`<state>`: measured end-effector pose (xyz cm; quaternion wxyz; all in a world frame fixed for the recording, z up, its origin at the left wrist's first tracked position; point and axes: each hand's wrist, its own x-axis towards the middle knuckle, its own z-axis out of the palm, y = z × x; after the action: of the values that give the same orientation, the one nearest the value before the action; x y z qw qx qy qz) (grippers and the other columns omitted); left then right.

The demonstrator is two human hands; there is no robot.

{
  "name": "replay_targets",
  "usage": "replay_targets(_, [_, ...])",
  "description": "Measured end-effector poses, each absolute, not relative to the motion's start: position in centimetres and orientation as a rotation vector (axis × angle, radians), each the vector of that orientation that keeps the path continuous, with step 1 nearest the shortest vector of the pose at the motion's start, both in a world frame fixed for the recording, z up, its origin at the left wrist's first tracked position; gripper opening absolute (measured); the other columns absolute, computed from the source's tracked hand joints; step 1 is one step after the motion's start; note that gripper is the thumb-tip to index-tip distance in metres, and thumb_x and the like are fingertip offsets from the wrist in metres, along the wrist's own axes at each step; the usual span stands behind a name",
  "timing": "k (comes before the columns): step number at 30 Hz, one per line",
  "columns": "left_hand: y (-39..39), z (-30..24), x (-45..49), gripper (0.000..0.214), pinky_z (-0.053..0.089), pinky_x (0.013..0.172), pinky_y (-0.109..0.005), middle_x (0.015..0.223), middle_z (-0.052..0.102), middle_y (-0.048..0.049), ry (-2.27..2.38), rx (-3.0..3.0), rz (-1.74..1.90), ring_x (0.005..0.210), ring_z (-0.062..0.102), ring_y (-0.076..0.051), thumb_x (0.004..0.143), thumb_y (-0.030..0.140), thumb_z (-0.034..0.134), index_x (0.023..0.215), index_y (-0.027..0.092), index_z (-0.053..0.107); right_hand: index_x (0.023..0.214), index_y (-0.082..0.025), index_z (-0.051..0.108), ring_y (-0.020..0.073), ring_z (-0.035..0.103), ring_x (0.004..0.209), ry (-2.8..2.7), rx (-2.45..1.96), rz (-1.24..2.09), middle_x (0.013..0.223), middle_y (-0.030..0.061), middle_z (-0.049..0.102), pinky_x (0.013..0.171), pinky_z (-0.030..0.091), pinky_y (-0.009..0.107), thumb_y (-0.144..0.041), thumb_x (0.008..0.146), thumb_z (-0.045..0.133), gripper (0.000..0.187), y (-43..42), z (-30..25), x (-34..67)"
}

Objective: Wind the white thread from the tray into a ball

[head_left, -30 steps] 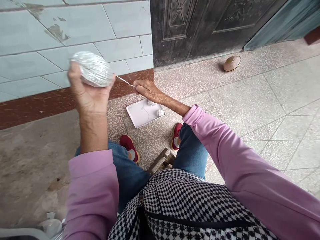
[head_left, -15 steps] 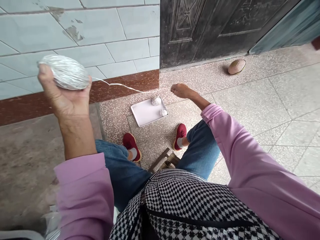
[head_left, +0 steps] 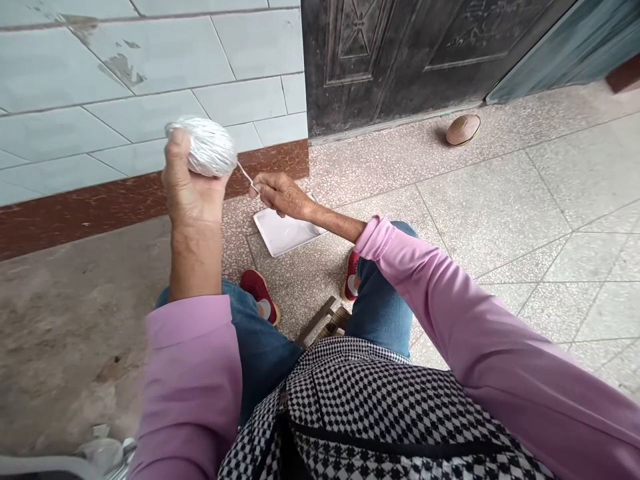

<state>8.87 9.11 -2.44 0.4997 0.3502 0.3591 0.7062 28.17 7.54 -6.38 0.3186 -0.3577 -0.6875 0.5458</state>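
My left hand (head_left: 193, 187) is raised in front of me, closed round a white ball of thread (head_left: 207, 147). A short taut strand (head_left: 246, 175) runs from the ball to my right hand (head_left: 280, 195), which pinches it just to the ball's right. Below my right hand a white tray (head_left: 280, 233) lies on the floor; the hand and forearm hide its far edge. I sit with pink sleeves, blue jeans and red shoes (head_left: 259, 292).
A pale tiled wall with a red-brown base band (head_left: 75, 213) stands to the left and a dark door (head_left: 400, 53) ahead. A small round brown object (head_left: 463, 129) lies by the door sill. A wooden stool edge (head_left: 323, 320) shows between my knees.
My left hand brought the ball back toward the middle and my right hand came in from the right, so the long stretched strand is short again. The small balls on the tray are now hidden.
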Motion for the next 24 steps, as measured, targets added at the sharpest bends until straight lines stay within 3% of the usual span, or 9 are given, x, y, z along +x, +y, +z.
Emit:
replay_targets(4, [8.6,-1.7,7.5,0.096,0.067,0.139,-0.054,0.168,0.075,-0.0112,0.905,0.788,1.775,0.173,0.066,-0.038,0.078,0.103,0.106,0.132,0.032,0.071,0.109,-0.017,0.07,0.0132,0.058,0.079,-1.933,-0.968,1.465,0.085,-0.0043,0.063,0.081,0.049,0.024,-0.022,0.139,0.058,0.033,6.5,-7.0,28.9])
replay_targets(7, [8.3,-1.5,7.4,0.095,0.068,0.137,-0.052,0.169,0.074,-0.0125,0.868,0.787,1.773,0.17,0.068,-0.037,0.081,0.101,0.107,0.134,0.03,0.074,0.101,-0.016,0.074,0.0128,0.074,0.094,-2.013,-1.157,1.339,0.095,0.0021,0.081,0.099,0.058,0.024,-0.009,0.125,0.059,0.029,7.8,-5.7,30.3])
replay_targets(9, [8.2,-1.5,7.9,0.1,0.07,0.136,-0.052,0.167,0.074,-0.0138,0.84,0.781,1.782,0.167,0.069,-0.037,0.074,0.1,0.112,0.135,0.028,0.077,0.102,-0.016,0.08,0.0152,0.083,0.114,-1.915,-1.291,1.166,0.112,0.0073,0.092,0.108,0.06,0.025,-0.014,0.119,0.061,0.026,8.8,-4.7,31.0])
replay_targets(12, [8.3,-1.6,9.0,0.108,0.072,0.133,-0.056,0.161,0.076,-0.0148,0.844,0.75,1.817,0.165,0.069,-0.039,0.062,0.102,0.115,0.131,0.028,0.078,0.138,-0.013,0.09,0.0192,0.087,0.141,-1.779,-1.251,1.086,0.152,0.0136,0.095,0.111,0.067,0.026,-0.025,0.123,0.06,0.036,9.9,-3.6,30.8])
replay_targets(16, [8.6,-1.8,9.8,0.106,0.073,0.133,-0.061,0.159,0.077,-0.0147,0.863,0.77,1.804,0.168,0.066,-0.043,0.064,0.108,0.109,0.127,0.03,0.076,0.176,-0.007,0.079,0.0182,0.081,0.162,-1.769,-1.237,1.054,0.179,0.0138,0.084,0.132,0.06,0.023,-0.015,0.113,0.086,0.063,10.2,-3.1,28.9])
replay_targets(18, [8.6,-2.0,9.7,0.101,0.072,0.133,-0.062,0.16,0.077,-0.0146,0.869,0.778,1.8,0.169,0.066,-0.043,0.069,0.106,0.106,0.128,0.031,0.075,0.182,-0.005,0.073,0.0188,0.085,0.153,-1.743,-1.281,1.187,0.179,0.0157,0.083,0.128,0.065,0.024,-0.003,0.109,0.092,0.075,9.9,-3.1,27.7])
replay_targets(20, [8.6,-2.0,9.3,0.093,0.071,0.136,-0.06,0.164,0.075,-0.0144,0.868,0.774,1.792,0.17,0.066,-0.04,0.077,0.099,0.106,0.132,0.03,0.074,0.187,-0.005,0.063,0.0188,0.091,0.127,-1.644,-1.281,1.458,0.162,0.017,0.089,0.102,0.073,0.023,0.001,0.118,0.084,0.073,9.2,-3.1,26.8])
replay_targets(22, [8.7,-2.1,8.4,0.089,0.07,0.136,-0.056,0.168,0.073,-0.0143,0.871,0.756,1.804,0.17,0.067,-0.038,0.08,0.091,0.107,0.135,0.03,0.073,0.182,-0.007,0.062,0.0166,0.087,0.093,-1.52,-1.252,1.637,0.13,0.0094,0.094,0.072,0.066,0.02,-0.001,0.125,0.076,0.059,8.1,-3.1,26.4])
replay_targets(24, [8.8,-2.1,7.2,0.092,0.071,0.134,-0.052,0.171,0.072,-0.0142,0.888,0.735,1.836,0.171,0.066,-0.037,0.079,0.093,0.107,0.136,0.03,0.072,0.161,-0.01,0.072,0.012,0.076,0.072,-1.497,-1.231,1.599,0.099,-0.0009,0.087,0.064,0.055,0.016,-0.007,0.126,0.073,0.036,7.0,-3.0,26.6])
